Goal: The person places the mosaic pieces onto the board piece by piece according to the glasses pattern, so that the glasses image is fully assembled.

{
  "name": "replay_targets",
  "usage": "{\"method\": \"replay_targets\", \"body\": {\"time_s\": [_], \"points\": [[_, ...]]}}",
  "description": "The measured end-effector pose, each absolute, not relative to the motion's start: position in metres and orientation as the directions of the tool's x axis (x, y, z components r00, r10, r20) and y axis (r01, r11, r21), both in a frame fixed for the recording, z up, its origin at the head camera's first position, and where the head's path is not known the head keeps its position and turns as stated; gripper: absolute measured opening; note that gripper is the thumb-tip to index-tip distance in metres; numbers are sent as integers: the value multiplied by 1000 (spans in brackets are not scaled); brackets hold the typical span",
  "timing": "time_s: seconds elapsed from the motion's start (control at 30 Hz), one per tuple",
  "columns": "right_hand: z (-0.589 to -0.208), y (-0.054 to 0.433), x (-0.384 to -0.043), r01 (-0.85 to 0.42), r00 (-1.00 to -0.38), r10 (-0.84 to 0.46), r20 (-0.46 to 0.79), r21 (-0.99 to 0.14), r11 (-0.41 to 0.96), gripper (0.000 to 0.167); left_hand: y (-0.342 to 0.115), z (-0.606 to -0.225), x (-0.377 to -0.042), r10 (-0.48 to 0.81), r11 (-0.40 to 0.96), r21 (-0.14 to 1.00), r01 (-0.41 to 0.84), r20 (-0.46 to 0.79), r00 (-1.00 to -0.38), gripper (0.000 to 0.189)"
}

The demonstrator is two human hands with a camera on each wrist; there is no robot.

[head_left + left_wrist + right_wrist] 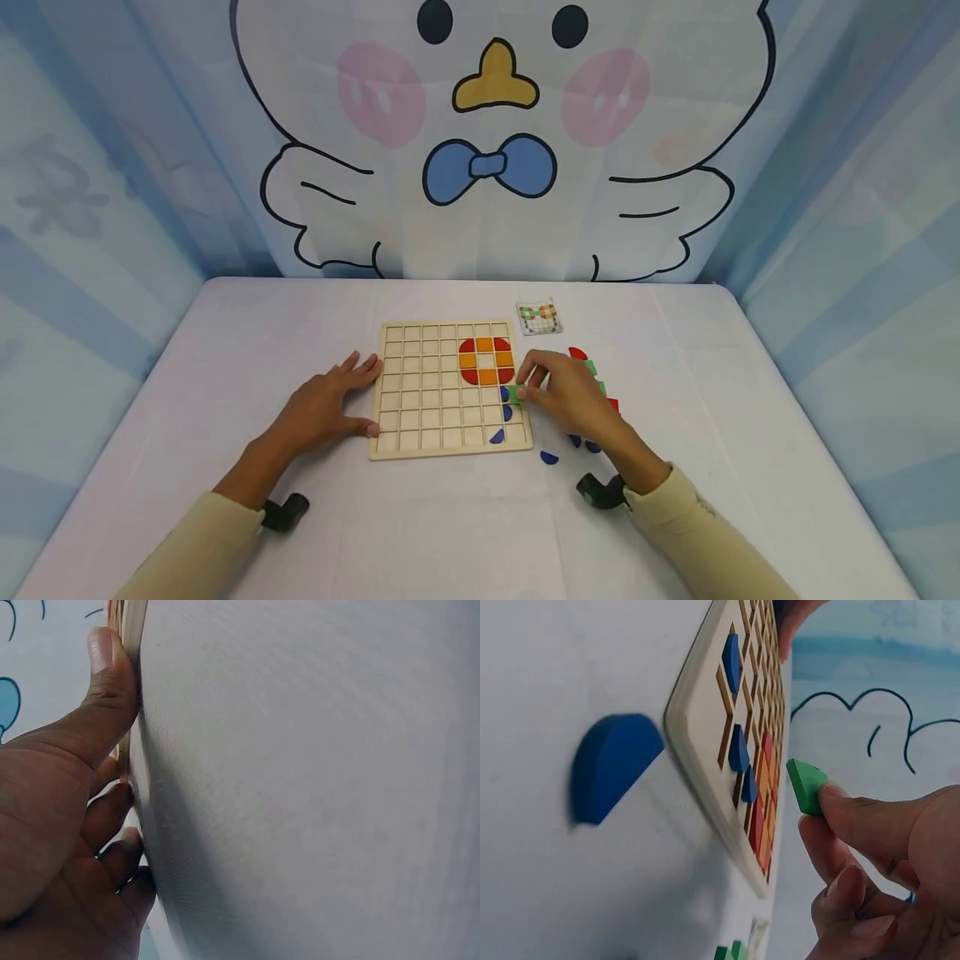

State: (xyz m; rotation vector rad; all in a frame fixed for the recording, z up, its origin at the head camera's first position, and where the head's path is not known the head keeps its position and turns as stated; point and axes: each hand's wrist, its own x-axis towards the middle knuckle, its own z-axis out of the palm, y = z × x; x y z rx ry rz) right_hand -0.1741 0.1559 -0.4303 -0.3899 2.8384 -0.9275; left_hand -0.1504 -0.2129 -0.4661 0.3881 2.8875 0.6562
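Note:
A square wooden grid board (420,400) lies on the table. My left hand (330,404) rests at its left edge, thumb and fingers spread against the frame. Between thumb and forefinger, my right hand (566,392) pinches a green block (806,786) over the board's right side. A ring of red and orange pieces (485,344) fills cells at the board's upper right. Below the ring, three blue half-round pieces (497,436) are on the board. The left wrist view shows the left thumb (105,675) touching the board's edge.
A small pattern card (539,317) lies behind the board. Loose pieces lie right of it, partly behind my right hand: a red one (577,353), green ones (590,367) and blue half-rounds (550,457). A printed curtain (487,233) hangs behind the table.

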Motion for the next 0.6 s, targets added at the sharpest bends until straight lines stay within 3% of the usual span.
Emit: {"method": "replay_targets", "body": {"time_s": [0.37, 0.6], "points": [[-430, 99, -209, -288, -938, -346, 20, -599, 747, 14, -212, -466, -152, 278, 876, 434, 212, -95, -956, 108], [-435, 71, -233, -271, -940, -341, -20, -567, 778, 14, -212, -467, -151, 285, 870, 442, 218, -90, -954, 109]]}}
